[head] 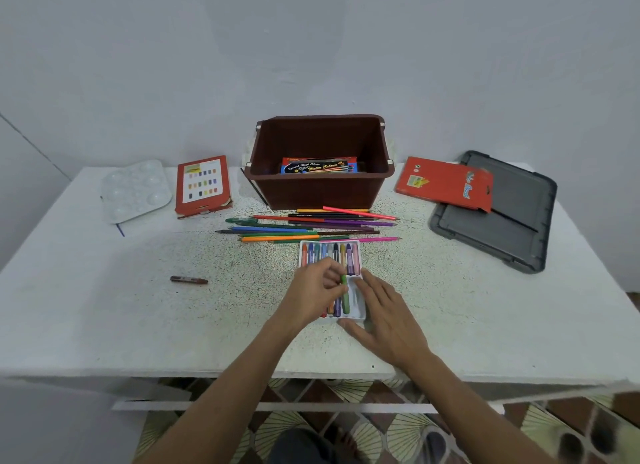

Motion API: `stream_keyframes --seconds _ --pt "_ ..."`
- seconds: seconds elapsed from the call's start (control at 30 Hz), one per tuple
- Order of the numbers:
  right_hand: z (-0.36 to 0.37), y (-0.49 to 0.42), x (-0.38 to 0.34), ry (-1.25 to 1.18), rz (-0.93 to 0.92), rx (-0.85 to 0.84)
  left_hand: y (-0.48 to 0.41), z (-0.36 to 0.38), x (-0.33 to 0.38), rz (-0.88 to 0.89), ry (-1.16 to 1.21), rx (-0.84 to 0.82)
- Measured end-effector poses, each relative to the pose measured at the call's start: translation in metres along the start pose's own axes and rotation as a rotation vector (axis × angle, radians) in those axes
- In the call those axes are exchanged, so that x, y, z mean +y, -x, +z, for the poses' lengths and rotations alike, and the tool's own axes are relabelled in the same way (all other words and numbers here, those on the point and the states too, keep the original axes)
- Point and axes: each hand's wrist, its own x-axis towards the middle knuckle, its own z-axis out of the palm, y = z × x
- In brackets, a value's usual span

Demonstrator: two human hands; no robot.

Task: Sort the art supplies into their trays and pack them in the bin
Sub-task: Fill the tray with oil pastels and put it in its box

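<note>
A white crayon tray [360, 313] lies at the table's middle front, with several crayons in its slots. My left hand [313, 290] pinches a green crayon [345, 295] over the tray's near row. My right hand [384, 311] lies flat along the tray's right edge, its fingers straight and its thumb at the near corner. Just beyond the tray lies a spread of coloured pencils [308, 226]. Behind them stands the brown bin [320, 186], holding a box of water colours [318, 165]. A lone brown crayon [188, 279] lies on the table to the left.
A white paint palette [136, 190] and a red crayon box [202, 185] lie at the back left. At the back right a red pencil box [445, 183] rests on the grey bin lid [512, 228]. A thin brush [258, 193] leans by the bin's left side.
</note>
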Motion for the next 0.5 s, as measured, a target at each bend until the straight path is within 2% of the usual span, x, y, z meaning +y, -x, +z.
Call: stream_keyframes --seconds 0.23,0.5 --pt "-0.001 -0.001 0.000 -0.002 0.007 -0.010 -0.006 0.006 -0.012 0.106 -0.320 0.025" --pt "-0.002 -0.001 0.000 0.002 -0.001 0.002 -0.002 0.008 -0.025 0.082 -0.444 0.100"
